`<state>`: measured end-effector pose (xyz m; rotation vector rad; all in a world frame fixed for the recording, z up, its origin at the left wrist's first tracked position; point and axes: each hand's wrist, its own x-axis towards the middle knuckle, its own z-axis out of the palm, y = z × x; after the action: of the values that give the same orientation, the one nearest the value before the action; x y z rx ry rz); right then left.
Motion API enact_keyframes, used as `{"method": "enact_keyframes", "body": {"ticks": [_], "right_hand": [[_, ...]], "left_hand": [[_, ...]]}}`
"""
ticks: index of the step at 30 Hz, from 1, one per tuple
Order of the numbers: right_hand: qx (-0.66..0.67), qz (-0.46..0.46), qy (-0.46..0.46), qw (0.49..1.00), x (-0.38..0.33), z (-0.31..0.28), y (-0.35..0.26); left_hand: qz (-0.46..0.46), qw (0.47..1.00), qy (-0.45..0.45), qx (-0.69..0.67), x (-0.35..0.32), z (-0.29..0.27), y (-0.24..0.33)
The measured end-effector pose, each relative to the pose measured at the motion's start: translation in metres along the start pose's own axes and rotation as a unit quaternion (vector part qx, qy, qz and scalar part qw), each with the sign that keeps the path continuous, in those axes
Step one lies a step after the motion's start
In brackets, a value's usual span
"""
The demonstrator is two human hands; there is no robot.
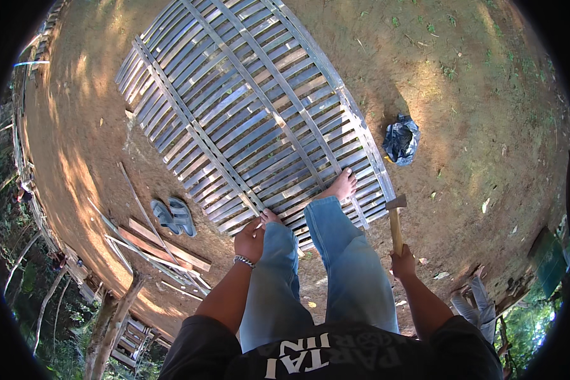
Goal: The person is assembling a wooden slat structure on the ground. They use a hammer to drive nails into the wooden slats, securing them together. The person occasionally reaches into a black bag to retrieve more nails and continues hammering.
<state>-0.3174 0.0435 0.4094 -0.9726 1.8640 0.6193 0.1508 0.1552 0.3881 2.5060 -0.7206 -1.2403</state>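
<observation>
A large panel of bamboo or wooden slats (234, 130), joined by long crosswise rails, lies on the ground in front of me. Both my bare feet are on its near end. My right hand (403, 262) grips the wooden handle of a hammer (396, 229), its head up beside the panel's near right corner. Beside my left foot, my left hand (249, 242) is down at the near end of the left rail (250, 201), fingers drawn together. What they pinch, if anything, is too small to tell. A bracelet circles that wrist.
A black plastic bag (401, 140) sits right of the panel. Grey sandals (174, 216) and several loose planks (171, 246) lie to the left on bare earth. At the lower right, another person's legs (478, 306) show. A wooden post (114, 326) stands lower left.
</observation>
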Motion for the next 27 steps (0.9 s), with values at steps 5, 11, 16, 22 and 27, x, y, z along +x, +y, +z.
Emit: {"method": "enact_keyframes", "body": {"ticks": [5, 11, 16, 22, 27], "right_hand": [[-0.085, -0.088, 0.020, 0.992, 0.032, -0.013, -0.046], [0.017, -0.055, -0.036, 0.998, 0.056, 0.011, -0.038], [0.158, 0.112, -0.077, 0.978, 0.064, 0.034, 0.024], [0.079, 0.169, -0.048, 0.981, 0.054, 0.026, 0.061], [-0.014, 0.091, 0.013, 0.996, 0.047, 0.022, 0.062]], "left_hand": [[-0.053, 0.994, -0.087, -0.026, 0.026, 0.055, 0.051], [-0.027, 0.978, -0.206, 0.014, -0.004, 0.104, 0.038], [-0.034, 0.957, -0.272, 0.095, -0.031, 0.079, 0.059], [-0.092, 0.982, -0.163, -0.027, -0.014, 0.043, 0.006], [-0.133, 0.972, -0.105, -0.160, 0.016, 0.009, -0.036]]}}
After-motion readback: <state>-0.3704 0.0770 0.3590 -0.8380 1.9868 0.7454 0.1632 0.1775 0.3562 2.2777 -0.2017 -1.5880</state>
